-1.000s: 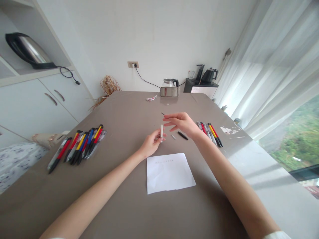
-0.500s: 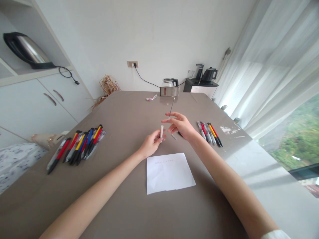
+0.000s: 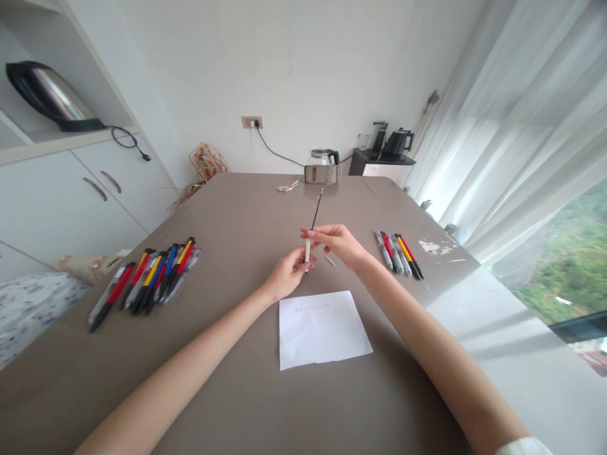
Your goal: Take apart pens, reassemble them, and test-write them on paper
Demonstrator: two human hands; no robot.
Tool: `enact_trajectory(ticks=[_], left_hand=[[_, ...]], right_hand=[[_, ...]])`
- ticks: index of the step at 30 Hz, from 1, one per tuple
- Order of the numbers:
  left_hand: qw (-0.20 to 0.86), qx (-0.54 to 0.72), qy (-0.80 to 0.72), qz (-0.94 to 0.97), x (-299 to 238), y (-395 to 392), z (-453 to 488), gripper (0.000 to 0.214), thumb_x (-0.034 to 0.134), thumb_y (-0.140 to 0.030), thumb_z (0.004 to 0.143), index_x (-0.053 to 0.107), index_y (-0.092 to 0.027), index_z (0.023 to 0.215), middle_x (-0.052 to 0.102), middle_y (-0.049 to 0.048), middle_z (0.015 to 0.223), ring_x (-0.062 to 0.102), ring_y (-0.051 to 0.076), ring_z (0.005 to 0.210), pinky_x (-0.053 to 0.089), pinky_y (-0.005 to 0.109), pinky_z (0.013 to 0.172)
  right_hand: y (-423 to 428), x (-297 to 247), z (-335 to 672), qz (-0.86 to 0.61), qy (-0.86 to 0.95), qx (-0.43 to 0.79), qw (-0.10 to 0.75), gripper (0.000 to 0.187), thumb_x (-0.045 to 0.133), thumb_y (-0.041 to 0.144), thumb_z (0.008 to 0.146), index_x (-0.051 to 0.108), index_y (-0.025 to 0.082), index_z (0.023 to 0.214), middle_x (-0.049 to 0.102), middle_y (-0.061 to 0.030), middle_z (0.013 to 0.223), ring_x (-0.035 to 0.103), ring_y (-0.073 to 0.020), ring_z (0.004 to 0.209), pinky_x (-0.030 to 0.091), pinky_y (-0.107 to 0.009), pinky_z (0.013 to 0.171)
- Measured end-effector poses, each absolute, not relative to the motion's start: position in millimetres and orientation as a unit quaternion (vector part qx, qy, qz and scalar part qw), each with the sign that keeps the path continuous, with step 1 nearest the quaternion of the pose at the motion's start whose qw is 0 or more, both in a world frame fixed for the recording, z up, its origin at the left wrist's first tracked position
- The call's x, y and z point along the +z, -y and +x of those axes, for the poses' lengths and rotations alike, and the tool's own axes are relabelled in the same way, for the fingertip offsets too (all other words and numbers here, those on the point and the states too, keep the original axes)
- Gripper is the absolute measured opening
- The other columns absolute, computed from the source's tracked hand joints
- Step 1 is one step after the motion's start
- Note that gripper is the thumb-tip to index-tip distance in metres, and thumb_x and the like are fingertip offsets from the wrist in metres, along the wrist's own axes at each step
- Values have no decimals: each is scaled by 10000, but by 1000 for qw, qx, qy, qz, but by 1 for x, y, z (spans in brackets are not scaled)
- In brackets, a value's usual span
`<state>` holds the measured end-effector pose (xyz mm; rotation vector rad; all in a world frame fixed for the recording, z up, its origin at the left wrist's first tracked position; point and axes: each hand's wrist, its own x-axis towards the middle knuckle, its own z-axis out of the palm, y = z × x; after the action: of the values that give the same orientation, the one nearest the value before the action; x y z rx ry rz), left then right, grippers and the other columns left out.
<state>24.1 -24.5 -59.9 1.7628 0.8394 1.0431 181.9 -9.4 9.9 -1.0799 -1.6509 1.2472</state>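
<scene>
My left hand (image 3: 287, 273) is closed round a short white pen barrel (image 3: 307, 250), held upright above the brown table (image 3: 237, 392). My right hand (image 3: 337, 243) pinches a thin dark pen refill (image 3: 315, 210) that points up and away, its lower end right over the barrel's top. A small metal spring (image 3: 330, 260) lies on the table just right of my hands. A white sheet of paper (image 3: 320, 328) lies in front of them.
A bunch of several coloured pens (image 3: 152, 275) lies at the left, a smaller row of pens (image 3: 401, 253) at the right. At the far edge stand a phone (image 3: 323, 174), a glass kettle and a wrapper (image 3: 288, 186). Cupboards rise at left, curtains at right.
My right hand has lifted the refill from flat to upright and carried it left until it stands over the barrel in my left hand. The left hand has stayed still.
</scene>
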Motion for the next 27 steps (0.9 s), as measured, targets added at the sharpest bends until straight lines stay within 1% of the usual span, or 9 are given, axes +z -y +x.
enact_trajectory(ticks=[4,8,13,15,18,20,22,24,27], left_hand=[[444,421,-339,715,-61,24,24,318,458,-240,807,445,-175,1119,568,82,968,578,159,817,468,329,749],[444,429,-335,712,-63,22,25,287,458,-245,808,443,-169,1085,567,80,955,582,159,812,466,331,753],[449,438,-328,707,-63,22,24,297,453,-240,812,423,-171,1099,557,76,950,580,152,819,455,328,776],[451,434,-330,706,-62,23,24,311,453,-237,812,421,-170,1114,555,79,959,576,150,826,452,323,780],[449,431,-333,709,-62,23,24,337,450,-230,812,413,-174,1142,559,79,966,572,144,832,444,322,791],[445,432,-333,710,-63,23,23,336,446,-226,813,414,-176,1144,560,77,965,571,141,834,442,321,792],[444,434,-333,710,-64,22,23,336,444,-221,813,412,-175,1144,558,75,964,572,139,834,443,319,791],[443,432,-333,712,-65,21,23,336,441,-216,813,410,-175,1145,554,75,967,571,138,838,444,314,789],[442,428,-333,714,-66,21,23,334,434,-213,816,406,-176,1147,551,75,974,571,138,844,443,312,792]], right_hand=[[8,7,182,-415,655,499,387,376,541,414,717,641,174,989,649,-58,919,570,-104,706,353,-161,458],[5,2,181,-410,678,492,362,412,574,382,692,629,135,1016,657,-37,766,558,-103,666,410,-198,562],[0,8,194,-414,730,442,315,453,608,343,666,591,168,1083,654,-49,915,577,-119,738,436,-238,686],[-3,12,203,-462,757,372,274,393,602,354,668,631,174,1017,654,-50,927,584,-137,778,432,-239,711],[-5,13,213,-583,770,216,147,285,608,365,654,678,182,861,663,-54,859,592,-170,782,424,-249,707],[-5,9,213,-640,754,141,52,260,627,360,628,677,190,819,662,-67,841,598,-193,769,426,-264,672],[-4,4,208,-659,744,112,-12,259,628,345,620,669,193,825,658,-81,854,603,-212,764,431,-271,629],[-2,-1,202,-659,744,99,-39,251,596,306,646,660,189,859,653,-95,880,605,-222,770,435,-273,601],[0,-5,195,-651,754,74,-49,259,534,228,679,643,181,909,644,-110,923,604,-227,804,438,-274,600]])
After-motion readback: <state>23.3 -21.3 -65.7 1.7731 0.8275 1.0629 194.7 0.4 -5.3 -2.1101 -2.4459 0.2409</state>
